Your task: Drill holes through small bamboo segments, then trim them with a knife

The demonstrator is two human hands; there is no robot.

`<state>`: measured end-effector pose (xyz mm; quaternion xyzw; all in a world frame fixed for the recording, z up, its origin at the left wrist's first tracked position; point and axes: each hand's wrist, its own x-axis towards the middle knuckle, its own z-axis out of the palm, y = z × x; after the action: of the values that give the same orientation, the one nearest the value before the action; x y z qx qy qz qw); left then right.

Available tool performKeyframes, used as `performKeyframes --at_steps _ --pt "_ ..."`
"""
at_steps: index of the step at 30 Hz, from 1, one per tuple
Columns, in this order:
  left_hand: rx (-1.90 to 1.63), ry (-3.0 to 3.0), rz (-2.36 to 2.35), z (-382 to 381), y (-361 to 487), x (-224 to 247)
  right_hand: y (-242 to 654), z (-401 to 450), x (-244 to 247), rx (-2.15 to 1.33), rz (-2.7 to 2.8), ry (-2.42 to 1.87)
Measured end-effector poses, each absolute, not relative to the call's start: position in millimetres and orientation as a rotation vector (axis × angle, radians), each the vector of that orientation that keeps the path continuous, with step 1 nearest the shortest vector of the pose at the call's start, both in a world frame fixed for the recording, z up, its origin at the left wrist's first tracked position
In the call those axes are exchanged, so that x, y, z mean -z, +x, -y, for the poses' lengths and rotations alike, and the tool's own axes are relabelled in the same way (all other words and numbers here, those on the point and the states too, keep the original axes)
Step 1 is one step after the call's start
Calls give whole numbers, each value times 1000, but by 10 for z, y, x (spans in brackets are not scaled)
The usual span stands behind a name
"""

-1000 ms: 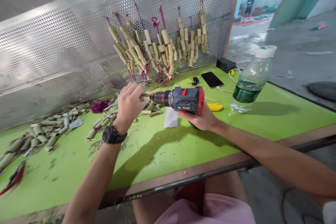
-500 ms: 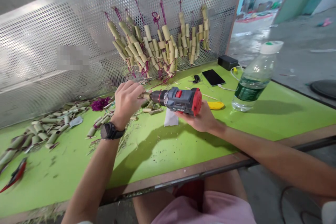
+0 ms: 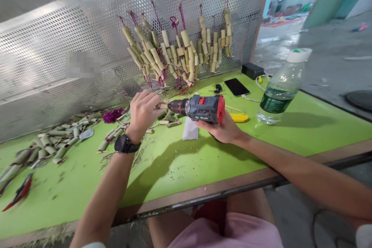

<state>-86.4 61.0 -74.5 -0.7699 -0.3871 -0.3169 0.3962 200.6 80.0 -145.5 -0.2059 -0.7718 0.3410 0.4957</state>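
Note:
A dark grey and red power drill [image 3: 203, 108] lies level above the green table [image 3: 174, 174], its chuck pointing left. My right hand [image 3: 226, 128] is closed round its grip, most of which is hidden. With fingers closed, my left hand [image 3: 143, 109] holds a short piece of cut stem [image 3: 162, 105] against the drill's front end. The bit itself cannot be made out. Beneath the drill is a white paper [image 3: 190, 130]. Short stem pieces [image 3: 173, 123] lie just behind and below the chuck. A purple thread bundle [image 3: 112, 115] rests left of my left hand.
Strung stems [image 3: 186, 52] hang on the perforated metal panel [image 3: 95, 31]. On the right stand a water bottle [image 3: 276, 93], a phone [image 3: 236, 86], a black box [image 3: 252, 70] and a yellow cutter [image 3: 239, 117]. More stems [image 3: 49, 143] and red-handled pliers [image 3: 19, 193] lie left.
The view has shifted slightly. Both hands, the stem piece and the drill sit a little further right in the picture, and the drill has tilted slightly. Both holds are unchanged.

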Motion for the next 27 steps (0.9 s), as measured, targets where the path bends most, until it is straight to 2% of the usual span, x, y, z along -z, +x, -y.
performKeyframes --at_steps 11,16,20,23,27 --pt "897 -1986 1063 -760 -1024 866 1996 -783 1457 -767 1914 -589" --pt "854 -1933 1335 -797 -1473 942 2011 -785 1461 -875 1759 -605" --pt "1098 -1687 1540 -705 -1892 843 2066 -829 1450 -1018 1617 -708" --pt "1275 -1624 1434 -654 -1818 688 2095 -849 1455 -1090 1615 -806" --pt "1258 -1747 1252 -613 -1370 547 2091 -853 1494 -1024 1716 -718"
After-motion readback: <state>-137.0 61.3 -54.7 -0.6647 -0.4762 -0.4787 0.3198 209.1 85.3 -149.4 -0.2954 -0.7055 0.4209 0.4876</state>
